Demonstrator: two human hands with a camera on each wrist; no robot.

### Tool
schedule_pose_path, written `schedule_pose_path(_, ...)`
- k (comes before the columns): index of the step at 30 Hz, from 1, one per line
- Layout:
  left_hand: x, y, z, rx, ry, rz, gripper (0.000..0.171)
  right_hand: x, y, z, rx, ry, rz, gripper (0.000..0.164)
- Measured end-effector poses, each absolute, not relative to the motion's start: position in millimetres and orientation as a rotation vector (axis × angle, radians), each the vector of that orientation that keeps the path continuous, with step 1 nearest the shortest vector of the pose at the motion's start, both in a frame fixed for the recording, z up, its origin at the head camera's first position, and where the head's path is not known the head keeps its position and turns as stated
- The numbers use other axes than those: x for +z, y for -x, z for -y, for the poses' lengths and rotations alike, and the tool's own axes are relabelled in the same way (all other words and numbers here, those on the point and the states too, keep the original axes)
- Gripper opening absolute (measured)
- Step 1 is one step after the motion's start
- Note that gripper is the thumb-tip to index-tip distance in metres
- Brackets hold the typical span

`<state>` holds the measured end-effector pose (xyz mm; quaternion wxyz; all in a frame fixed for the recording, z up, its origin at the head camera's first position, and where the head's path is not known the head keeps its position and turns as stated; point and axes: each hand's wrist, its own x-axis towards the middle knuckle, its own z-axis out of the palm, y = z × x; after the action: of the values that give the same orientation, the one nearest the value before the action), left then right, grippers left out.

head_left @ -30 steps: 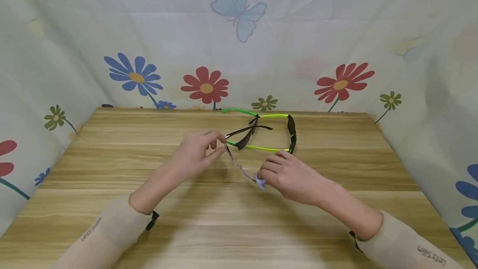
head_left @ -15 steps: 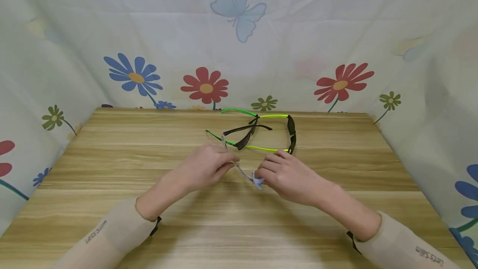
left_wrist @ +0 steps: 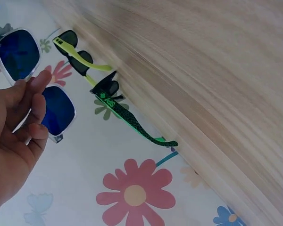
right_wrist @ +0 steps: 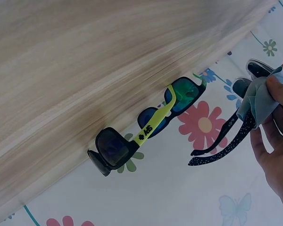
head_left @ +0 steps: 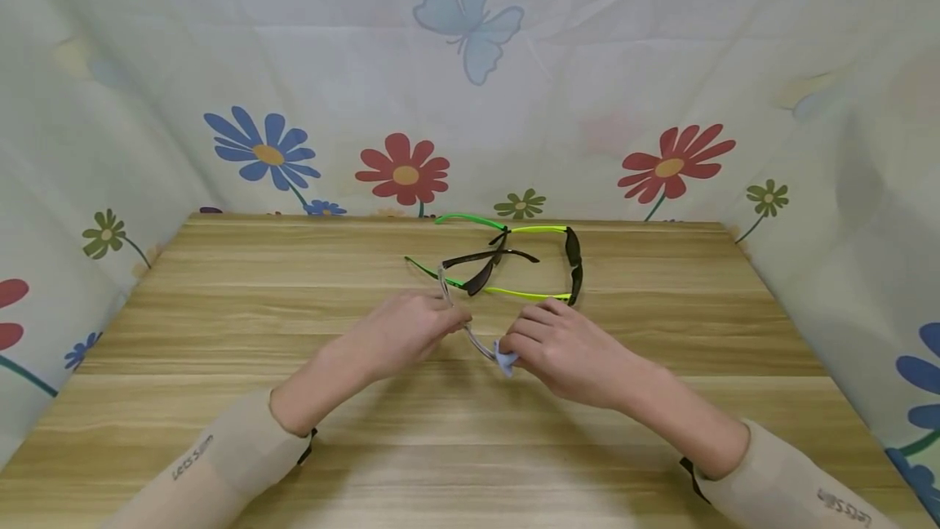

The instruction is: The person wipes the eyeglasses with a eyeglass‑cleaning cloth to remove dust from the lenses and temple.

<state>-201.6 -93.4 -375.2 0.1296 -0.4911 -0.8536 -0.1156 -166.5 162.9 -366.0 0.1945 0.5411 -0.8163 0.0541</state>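
Sunglasses with a clear frame, blue lenses and black temples (left_wrist: 60, 109) are held above the table between both hands. My left hand (head_left: 404, 329) pinches them at the middle, near the bridge. My right hand (head_left: 565, 345) grips a light blue cloth (right_wrist: 260, 99) folded round the near end of the frame, covering part of it. In the right wrist view, the dark speckled temples (right_wrist: 221, 155) stick out below the cloth. Just beyond lie green-templed sunglasses (head_left: 480, 277) and yellow-templed sunglasses (head_left: 574, 255), both with their temples unfolded.
The wood-grain table (head_left: 242, 284) ends at a white curtain (head_left: 330, 47) printed with flowers and a butterfly. The curtain also closes off both sides. The two other pairs of sunglasses lie close together near the back edge.
My left hand has moved from the far hinge end of the clear-framed sunglasses toward me, to the bridge. My right hand with the cloth has hardly moved. The other sunglasses stay put.
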Motion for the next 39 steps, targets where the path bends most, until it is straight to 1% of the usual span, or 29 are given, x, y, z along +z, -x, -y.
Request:
schedule_pose_path(4, -374.2, 201.6, 93.1, -0.248, 1.427, 2.443, 0.011, -366.4, 166.2, -163.2, 0.157, -1.518, 2.292, 0.016)
schedule_pose_path(10, -374.0, 202.7, 93.7, -0.151, 1.416, 2.366, 0.011, -367.5, 165.8, -163.2, 0.133, -1.517, 2.295, 0.019)
schedule_pose_path(15, -373.1, 202.5, 95.3, -0.142, 1.427, 2.337, 0.011, -367.1, 165.0, -162.7, 0.142, -1.509, 2.306, 0.018)
schedule_pose_path(21, -373.0, 204.3, 98.5, -0.188, 1.469, 2.291, 0.008, -365.4, 164.6, -161.0, 0.169, -1.521, 2.338, 0.019)
schedule_pose_path(39, -372.8, 204.1, 100.8, -0.194, 1.523, 2.285, 0.021, -363.4, 167.8, -166.4, 0.233, -1.543, 2.357, 0.019)
